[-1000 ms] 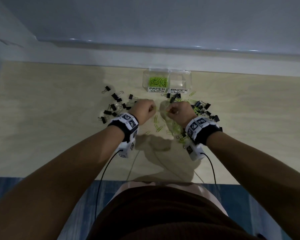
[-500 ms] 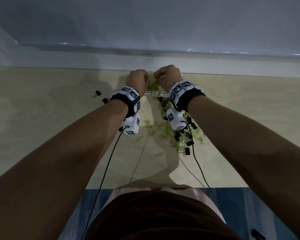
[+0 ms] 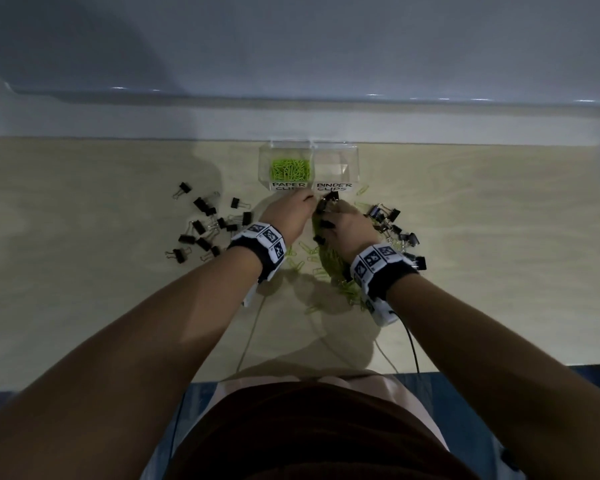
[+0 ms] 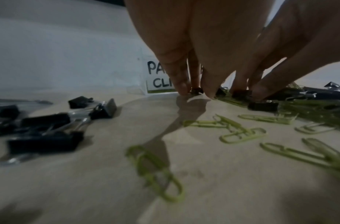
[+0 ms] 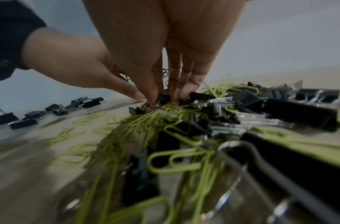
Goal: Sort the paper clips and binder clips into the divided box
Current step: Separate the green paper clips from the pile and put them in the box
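Observation:
A clear divided box [image 3: 355,168] stands at the table's far edge. Its left half, labelled PAPER CLIPS, holds green paper clips [image 3: 290,168]; the half labelled BINDER CLIPS looks empty. Both hands are down on the table just in front of the box, fingertips almost meeting. My left hand [image 3: 309,199] pinches a small black binder clip [image 4: 197,91] between thumb and finger. My right hand [image 5: 163,97] pinches another black binder clip [image 5: 165,97] at the edge of the mixed pile [image 5: 184,128] of green paper clips and black binder clips.
Black binder clips [image 3: 201,226] lie scattered left of my left wrist, and another cluster [image 3: 392,223] lies right of my right hand. Loose green paper clips [image 4: 242,131] lie between my wrists. Two cables [image 3: 250,341] trail to the table's near edge.
Half a second ago both hands were over the box's paper-clip half. They have come back down to the table in front of the box and closed on black binder clips.

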Available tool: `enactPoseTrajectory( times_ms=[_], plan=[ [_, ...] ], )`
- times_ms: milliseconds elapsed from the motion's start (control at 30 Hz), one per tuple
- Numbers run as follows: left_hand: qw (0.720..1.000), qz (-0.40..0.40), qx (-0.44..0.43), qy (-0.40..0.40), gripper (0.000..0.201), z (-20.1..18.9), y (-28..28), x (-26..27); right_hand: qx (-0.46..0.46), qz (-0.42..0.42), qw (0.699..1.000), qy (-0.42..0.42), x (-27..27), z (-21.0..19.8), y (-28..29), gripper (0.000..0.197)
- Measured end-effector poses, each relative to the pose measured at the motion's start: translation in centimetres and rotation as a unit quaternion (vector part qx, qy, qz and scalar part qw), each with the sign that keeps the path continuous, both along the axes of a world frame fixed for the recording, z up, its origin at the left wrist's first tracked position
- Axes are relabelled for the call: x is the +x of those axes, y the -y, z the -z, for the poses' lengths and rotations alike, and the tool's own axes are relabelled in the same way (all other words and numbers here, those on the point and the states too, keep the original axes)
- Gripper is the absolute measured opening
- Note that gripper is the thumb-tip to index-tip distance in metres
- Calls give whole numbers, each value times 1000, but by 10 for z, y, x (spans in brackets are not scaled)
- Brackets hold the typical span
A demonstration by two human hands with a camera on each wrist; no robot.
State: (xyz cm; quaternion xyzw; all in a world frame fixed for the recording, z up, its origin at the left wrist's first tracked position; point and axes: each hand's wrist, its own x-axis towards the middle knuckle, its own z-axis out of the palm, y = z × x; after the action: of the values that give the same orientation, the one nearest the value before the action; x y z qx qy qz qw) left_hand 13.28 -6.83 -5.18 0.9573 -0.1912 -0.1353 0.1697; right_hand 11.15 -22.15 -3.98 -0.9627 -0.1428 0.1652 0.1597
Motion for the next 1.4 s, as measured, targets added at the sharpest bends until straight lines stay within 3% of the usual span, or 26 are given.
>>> enactPoseTrajectory(
  times_ms=[100,300,467,567,667,767,900,1033,1200,1400],
  plan=[
    [1000,-11,1,21,25,5,-9,-4,25,11,1000,5,-5,7,-3,23],
    [991,-113,-67,-9,13,8,-26,-10,73,27,997,-7,-9,6,2,12],
    [989,-139,-50,23,20,5,-41,-22,144,52,988,4,-16,-1,11,12],
    [984,-171,-18,51,26,2,-47,-27,206,114,972,-7,-17,-6,28,15],
    [991,-126,-21,44,27,-3,-34,-33,243,207,948,12,-14,-13,53,15],
    [997,-66,-31,11,28,0,-12,-37,204,288,935,46,-7,-16,81,14],
    [997,-62,-42,-28,29,4,0,-36,92,330,939,45,6,-7,108,14],
    [997,-53,-40,-32,21,2,-10,-35,-40,261,963,52,14,-5,95,22],
    [998,-67,-18,-13,10,-1,-40,-36,-8,97,988,117,17,-9,42,25],
    [996,-92,-13,10,20,-6,-53,-32,-43,-10,999,30,27,-5,11,53]
  ],
)
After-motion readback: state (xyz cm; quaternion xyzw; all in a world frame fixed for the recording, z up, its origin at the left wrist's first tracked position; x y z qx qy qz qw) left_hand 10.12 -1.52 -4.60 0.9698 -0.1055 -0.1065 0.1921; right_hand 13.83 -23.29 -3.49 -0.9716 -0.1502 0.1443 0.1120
